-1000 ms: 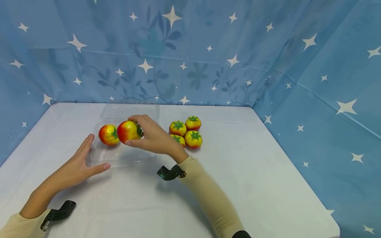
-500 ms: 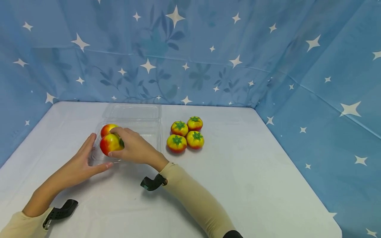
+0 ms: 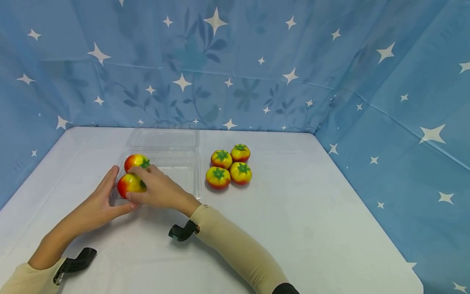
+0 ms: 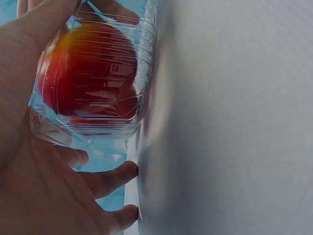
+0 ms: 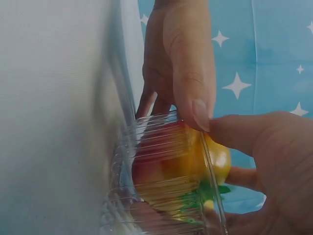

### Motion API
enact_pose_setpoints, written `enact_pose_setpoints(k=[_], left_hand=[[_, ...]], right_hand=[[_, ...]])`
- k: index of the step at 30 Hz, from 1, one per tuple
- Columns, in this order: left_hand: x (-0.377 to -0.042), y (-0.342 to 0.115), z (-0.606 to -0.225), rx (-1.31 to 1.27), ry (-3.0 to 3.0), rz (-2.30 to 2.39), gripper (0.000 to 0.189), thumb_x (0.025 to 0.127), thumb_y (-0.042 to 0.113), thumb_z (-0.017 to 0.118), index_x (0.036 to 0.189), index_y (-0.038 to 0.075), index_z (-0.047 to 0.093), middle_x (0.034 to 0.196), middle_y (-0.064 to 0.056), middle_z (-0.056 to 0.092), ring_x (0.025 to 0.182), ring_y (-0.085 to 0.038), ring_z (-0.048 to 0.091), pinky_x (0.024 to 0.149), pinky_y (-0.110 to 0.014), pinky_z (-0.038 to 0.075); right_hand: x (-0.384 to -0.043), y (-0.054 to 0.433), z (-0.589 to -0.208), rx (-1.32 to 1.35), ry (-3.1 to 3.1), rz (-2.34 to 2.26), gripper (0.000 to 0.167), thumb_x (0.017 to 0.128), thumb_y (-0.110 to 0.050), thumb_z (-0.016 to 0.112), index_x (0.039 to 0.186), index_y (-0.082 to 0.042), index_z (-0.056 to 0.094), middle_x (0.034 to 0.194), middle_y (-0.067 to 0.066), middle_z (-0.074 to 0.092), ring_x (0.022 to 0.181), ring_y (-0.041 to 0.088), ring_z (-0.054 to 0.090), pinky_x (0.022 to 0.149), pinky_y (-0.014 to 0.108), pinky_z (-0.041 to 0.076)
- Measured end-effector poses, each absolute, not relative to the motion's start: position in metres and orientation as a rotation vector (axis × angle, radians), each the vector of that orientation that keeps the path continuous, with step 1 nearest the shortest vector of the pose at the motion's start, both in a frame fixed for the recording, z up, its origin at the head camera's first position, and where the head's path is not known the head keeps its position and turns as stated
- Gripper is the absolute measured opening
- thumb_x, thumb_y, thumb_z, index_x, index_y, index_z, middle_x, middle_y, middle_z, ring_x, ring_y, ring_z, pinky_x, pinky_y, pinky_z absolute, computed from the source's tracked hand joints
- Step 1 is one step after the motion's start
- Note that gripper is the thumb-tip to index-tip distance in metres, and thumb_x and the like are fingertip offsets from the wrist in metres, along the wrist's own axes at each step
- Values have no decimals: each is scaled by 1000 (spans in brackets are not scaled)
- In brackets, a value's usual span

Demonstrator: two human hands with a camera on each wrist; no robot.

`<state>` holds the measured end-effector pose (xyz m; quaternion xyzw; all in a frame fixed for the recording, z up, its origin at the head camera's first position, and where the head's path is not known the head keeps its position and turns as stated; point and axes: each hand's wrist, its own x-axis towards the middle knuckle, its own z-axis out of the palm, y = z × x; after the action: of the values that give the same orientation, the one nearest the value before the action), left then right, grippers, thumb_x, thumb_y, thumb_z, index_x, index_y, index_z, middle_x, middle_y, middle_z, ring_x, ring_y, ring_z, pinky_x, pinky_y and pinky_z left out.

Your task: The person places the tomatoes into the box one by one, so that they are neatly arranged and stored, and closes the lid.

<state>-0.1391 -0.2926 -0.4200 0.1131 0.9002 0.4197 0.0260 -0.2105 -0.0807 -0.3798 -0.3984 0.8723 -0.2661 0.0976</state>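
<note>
My right hand (image 3: 159, 190) holds a red-and-yellow tomato (image 3: 127, 185) with a green leafy top. It is low inside the near left part of a clear plastic clamshell box (image 3: 185, 173), with thumb and fingers on either side of the fruit. Just behind it in the box sits a second tomato (image 3: 133, 161). My left hand (image 3: 96, 207) is spread round the box's left end, thumb at the near rim and fingers along the left side. In the right wrist view, the held tomato (image 5: 164, 169) shows through the ribbed wall, with the left thumb (image 5: 193, 93) at the rim.
The box's lid (image 3: 163, 139) lies folded back toward the rear of the white table (image 3: 312, 212). Several more tomatoes (image 3: 218, 178) stand in a cluster right of the box. A blue curtain with stars (image 3: 249, 53) hangs behind the table and at its sides.
My right hand has brought the tomato left, toward me and down into the box, in front of the other tomato. My left hand has stayed at the box's left end.
</note>
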Motion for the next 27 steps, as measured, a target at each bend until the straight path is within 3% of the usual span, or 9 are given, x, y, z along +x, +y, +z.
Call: enact_pose_setpoints(k=[6, 27], left_hand=[[-140, -293, -420, 348, 2775, 1298, 125, 98, 35, 80, 167, 2, -18, 174, -26, -18, 158, -57, -7, 114, -85, 10], [-140, -292, -422, 317, 2778, 1283, 126, 97, 38, 80, 168, 5, -19, 174, -25, -19, 157, -57, -6, 113, -85, 10]], right_hand=[[-213, -81, -384, -1277, 2573, -798, 48, 108, -26, 60, 155, -18, 55, 135, 6, 57, 107, 8, 53, 83, 11, 43], [-212, -83, -386, -1208, 2646, -754, 52, 107, -37, 66, 155, -19, 55, 140, 4, 57, 113, 8, 55, 93, 14, 47]])
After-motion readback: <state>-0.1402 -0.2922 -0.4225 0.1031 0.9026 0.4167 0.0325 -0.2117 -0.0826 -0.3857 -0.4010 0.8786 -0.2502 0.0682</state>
